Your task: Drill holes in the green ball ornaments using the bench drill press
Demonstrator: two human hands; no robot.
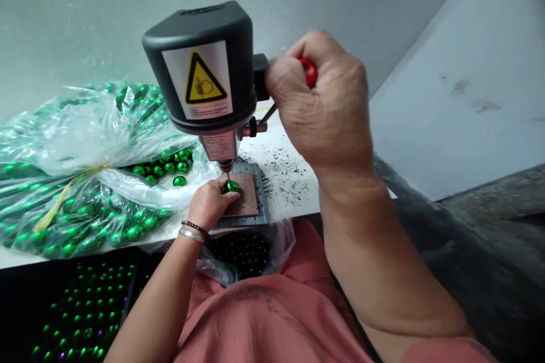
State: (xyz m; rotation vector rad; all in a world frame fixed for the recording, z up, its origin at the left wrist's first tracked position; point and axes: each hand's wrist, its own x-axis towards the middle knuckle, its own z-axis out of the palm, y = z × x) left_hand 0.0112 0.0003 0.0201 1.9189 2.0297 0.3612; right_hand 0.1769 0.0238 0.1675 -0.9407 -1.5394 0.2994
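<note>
A black drill press (198,68) with a yellow warning label stands at the centre. My left hand (210,201) pinches a shiny green ball (231,186) between thumb and fingers on a brown board (249,195). The thin drill bit (228,176) reaches down to the top of the ball; whether it has entered cannot be made out. Under the board is a grey slotted metal base (263,204). My right hand (321,96) is closed around the lever's red knob (309,72), to the right of the drill head.
Clear plastic bags (80,136) full of green balls cover the table's left side. Dark shavings (287,173) lie on the white tabletop right of the base. An open bag of green balls (242,252) hangs below the front edge; a dark tray (85,306) with green balls sits lower left.
</note>
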